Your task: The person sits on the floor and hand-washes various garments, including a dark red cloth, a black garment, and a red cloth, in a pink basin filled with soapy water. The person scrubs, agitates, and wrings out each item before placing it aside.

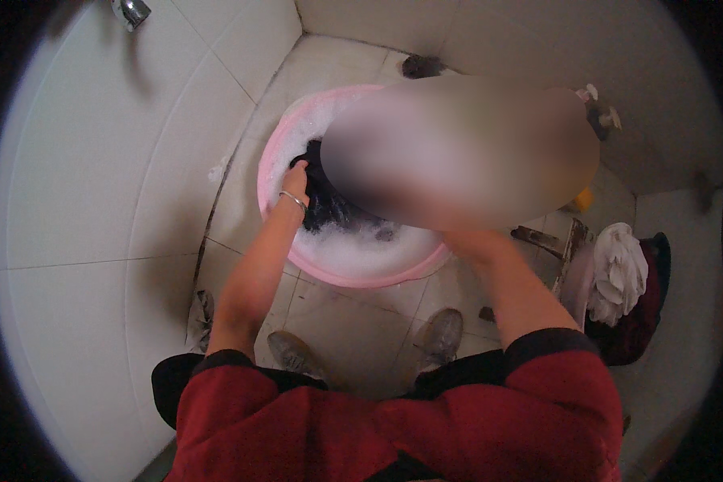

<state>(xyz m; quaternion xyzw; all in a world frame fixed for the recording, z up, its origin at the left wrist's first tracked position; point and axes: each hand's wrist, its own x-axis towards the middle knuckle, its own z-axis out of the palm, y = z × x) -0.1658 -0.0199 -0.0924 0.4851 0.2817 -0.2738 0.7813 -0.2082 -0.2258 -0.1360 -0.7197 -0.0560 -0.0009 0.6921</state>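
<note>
A round pink plastic basin (348, 281) of white soap suds (361, 259) stands on the tiled floor before me. Wet black cloth (325, 205) lies among the suds. At the basin's left side, my left hand (297, 182), with a silvery bangle at the wrist, grips the left edge of this cloth. My right forearm reaches over the basin's right rim. Only the wrist end of my right hand (467, 242) shows; a large blurred patch hides its fingers, whatever they touch and the basin's far right part.
White cloth (617, 274) and a dark red garment (626, 337) are heaped at right, near a worn wooden piece (539, 240) and a yellow object (583, 199). A chrome fitting (131, 13) juts from the left wall. A dark object (422, 66) sits by the back wall.
</note>
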